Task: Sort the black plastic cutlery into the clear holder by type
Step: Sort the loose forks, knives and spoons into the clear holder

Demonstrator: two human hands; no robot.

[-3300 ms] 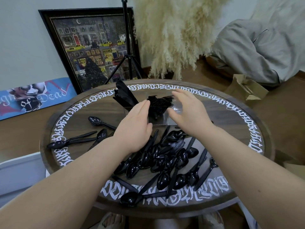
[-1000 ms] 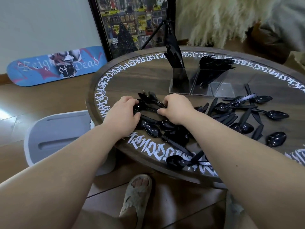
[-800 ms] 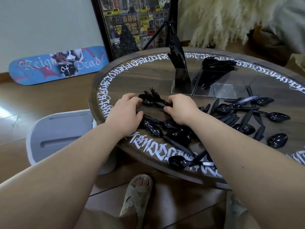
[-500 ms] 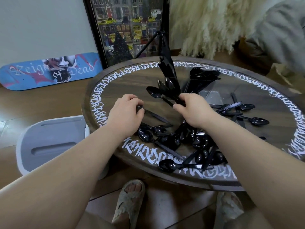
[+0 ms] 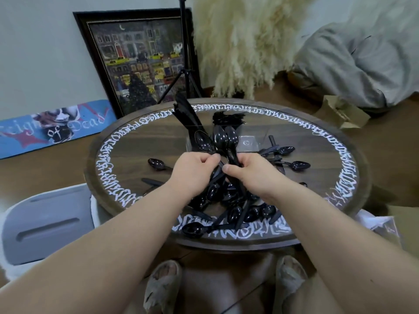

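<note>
Black plastic spoons (image 5: 221,141): you have a small bunch of them lifted above the table, bowls fanned upward toward the far side, handles gathered low between your two hands.
How they handle: light, thin and stiff, with glossy bowls — by my judgement they slide over one another easily, so a loose bunch may splay or drop one.
Where to hold: take them by the handles, close together near the middle — the bowls are slick and rounded, a poor place to pinch.
Left hand (image 5: 192,175): fingers curled round the lower handles of the bunch.
Right hand (image 5: 249,173): fingers curled round the same bunch, thumb laid across the near side.
Loose pile (image 5: 235,207): more spoons lie tangled on the near part of the table, under your wrists; a few lie well apart to the left and right.
Clear holder (image 5: 247,141): just beyond the bunch, on the far side — its right compartment shows bare, the others carry dark cutlery standing upright.
Table (image 5: 158,132): round, dark wood, with white lettering round its rim.
</note>
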